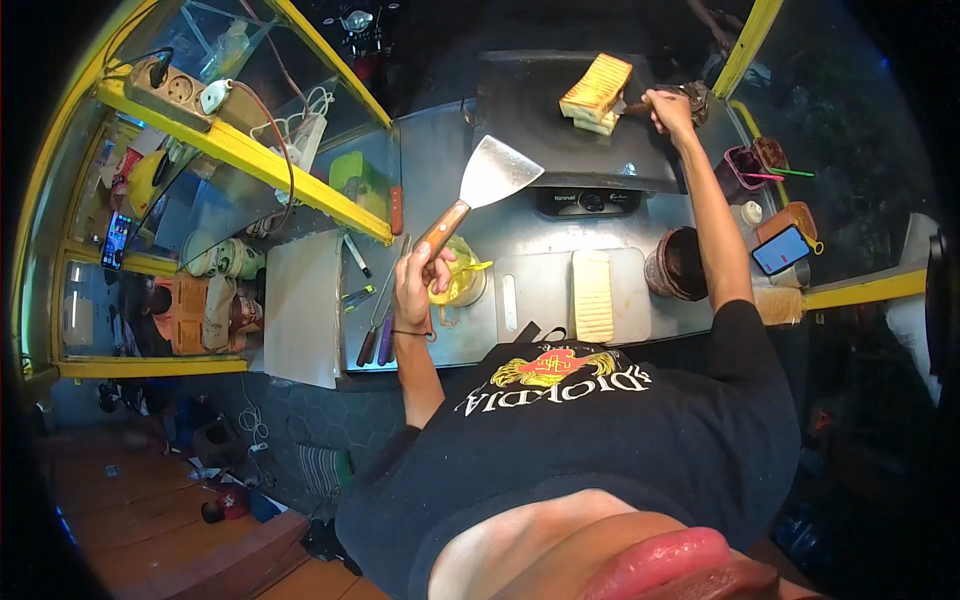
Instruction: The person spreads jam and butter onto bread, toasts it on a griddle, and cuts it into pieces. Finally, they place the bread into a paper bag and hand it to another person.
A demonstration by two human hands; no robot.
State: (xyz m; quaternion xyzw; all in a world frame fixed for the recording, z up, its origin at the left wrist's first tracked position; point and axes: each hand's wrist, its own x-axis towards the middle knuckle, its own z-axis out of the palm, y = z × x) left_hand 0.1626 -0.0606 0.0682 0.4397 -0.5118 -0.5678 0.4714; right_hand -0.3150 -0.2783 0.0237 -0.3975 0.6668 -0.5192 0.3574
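My left hand (418, 282) is wrapped around the wooden handle of a wide metal spatula (498, 172), its blade raised above the counter. Over the dark griddle (540, 110), my right hand (668, 112) grips a second spatula (632, 108), whose blade is mostly hidden by bread. On that blade, or right against it, sits a stack of toasted bread (598, 88), browned and ridged on top and paler below. A pale ridged loaf of bread (592, 295) lies on the white cutting board (635, 300) close to my body.
A yellow-lined tub (462, 285) stands beside my left hand. Right of the board are a dark-filled container (678, 265), sauce tubs (745, 165) and a phone (782, 250). Knives (378, 340) lie at left. A yellow frame (250, 150) carrying a power strip (175, 92) borders the counter.
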